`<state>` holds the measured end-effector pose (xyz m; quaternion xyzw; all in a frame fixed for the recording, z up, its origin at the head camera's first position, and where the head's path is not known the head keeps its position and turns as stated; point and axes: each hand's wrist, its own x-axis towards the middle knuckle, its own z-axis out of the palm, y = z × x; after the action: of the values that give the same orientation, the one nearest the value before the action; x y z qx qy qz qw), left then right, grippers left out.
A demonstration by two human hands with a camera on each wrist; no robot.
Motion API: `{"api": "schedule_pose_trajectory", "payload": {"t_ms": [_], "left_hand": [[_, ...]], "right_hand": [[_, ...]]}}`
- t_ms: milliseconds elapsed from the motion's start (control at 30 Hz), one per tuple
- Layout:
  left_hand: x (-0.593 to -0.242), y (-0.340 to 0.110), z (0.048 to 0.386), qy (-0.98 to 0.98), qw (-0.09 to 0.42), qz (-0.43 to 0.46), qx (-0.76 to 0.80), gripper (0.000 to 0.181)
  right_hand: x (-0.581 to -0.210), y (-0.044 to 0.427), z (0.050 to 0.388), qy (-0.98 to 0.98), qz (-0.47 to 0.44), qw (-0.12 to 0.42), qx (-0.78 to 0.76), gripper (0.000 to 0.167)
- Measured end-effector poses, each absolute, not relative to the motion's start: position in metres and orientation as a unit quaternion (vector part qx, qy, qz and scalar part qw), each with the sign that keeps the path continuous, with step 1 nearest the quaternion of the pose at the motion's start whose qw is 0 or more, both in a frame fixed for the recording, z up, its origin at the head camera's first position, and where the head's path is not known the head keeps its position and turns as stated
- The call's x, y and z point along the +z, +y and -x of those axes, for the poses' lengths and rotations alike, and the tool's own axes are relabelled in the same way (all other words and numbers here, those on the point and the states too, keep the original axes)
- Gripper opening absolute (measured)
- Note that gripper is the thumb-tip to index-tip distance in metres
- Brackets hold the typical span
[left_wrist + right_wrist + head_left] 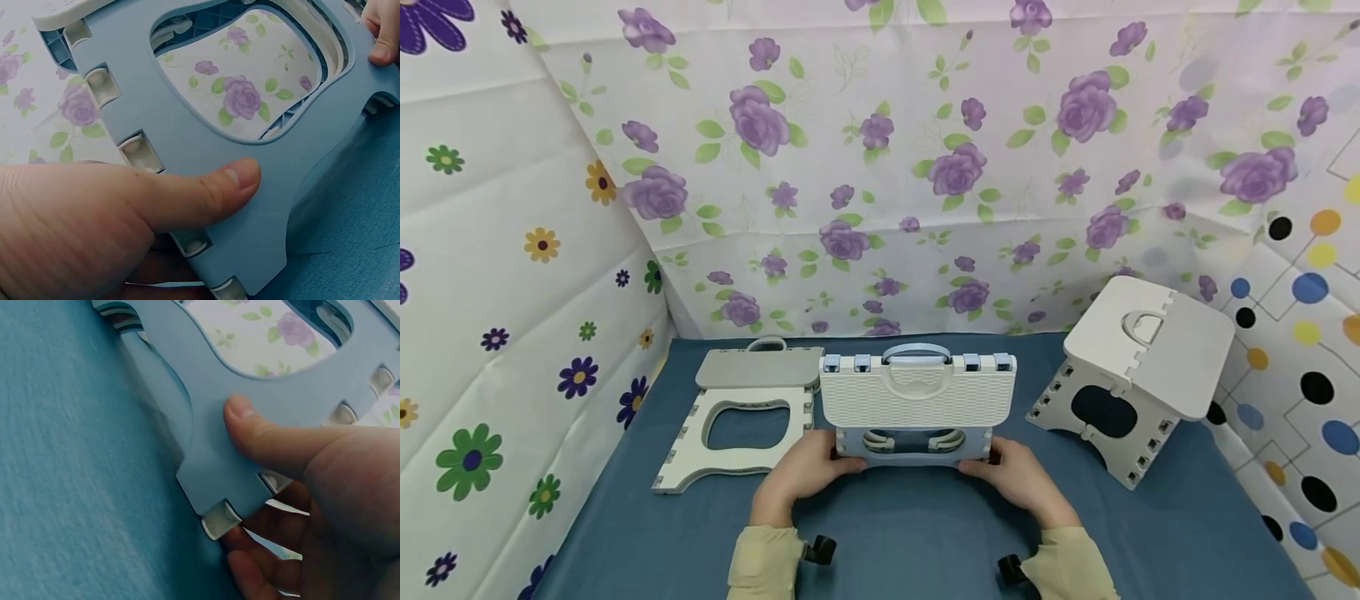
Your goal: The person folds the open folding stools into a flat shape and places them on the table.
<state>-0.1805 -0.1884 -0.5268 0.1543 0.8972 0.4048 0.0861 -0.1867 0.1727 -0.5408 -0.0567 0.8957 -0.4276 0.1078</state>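
Observation:
A white-and-blue folding stool (917, 404) stands partly folded at the middle of the table in the head view, its white textured top tipped toward me. Its blue carry handle (916, 350) sticks up at the top edge. My left hand (805, 465) grips the left side of the blue leg panel (269, 237), thumb on its front face and fingers behind. On the opposite side, my right hand (1018, 475) holds the same panel, its thumb (256, 431) pressed on the front near the lower corner. Fingertips behind the panel are partly hidden.
Left of the held stool lies a folding stool with a grey top (760, 368) and white leg panel, flattened. At the right stands an unfolded white stool (1150, 350). Flowered cloth (865, 167) hangs behind the blue-covered table (917, 542).

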Motion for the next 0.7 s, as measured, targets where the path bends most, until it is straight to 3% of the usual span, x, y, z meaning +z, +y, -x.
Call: {"api": "schedule_pose_trajectory", "payload": {"t_ms": [200,433,700], "left_hand": [[-0.526,-0.196,0.181,0.897,0.062,-0.153,0.409,0.024],[-0.521,-0.206,0.178,0.892,-0.001,-0.127,0.433,0.026],[-0.519,-0.206,0.178,0.888,-0.016,-0.119,0.444,0.048]], "right_hand": [[-0.543,0.181,0.190,0.878,0.022,0.114,-0.465,0.048],[-0.547,0.185,0.192,0.867,0.040,0.110,-0.484,0.081],[-0.547,0.185,0.192,0.877,0.048,0.104,-0.467,0.061]]}}
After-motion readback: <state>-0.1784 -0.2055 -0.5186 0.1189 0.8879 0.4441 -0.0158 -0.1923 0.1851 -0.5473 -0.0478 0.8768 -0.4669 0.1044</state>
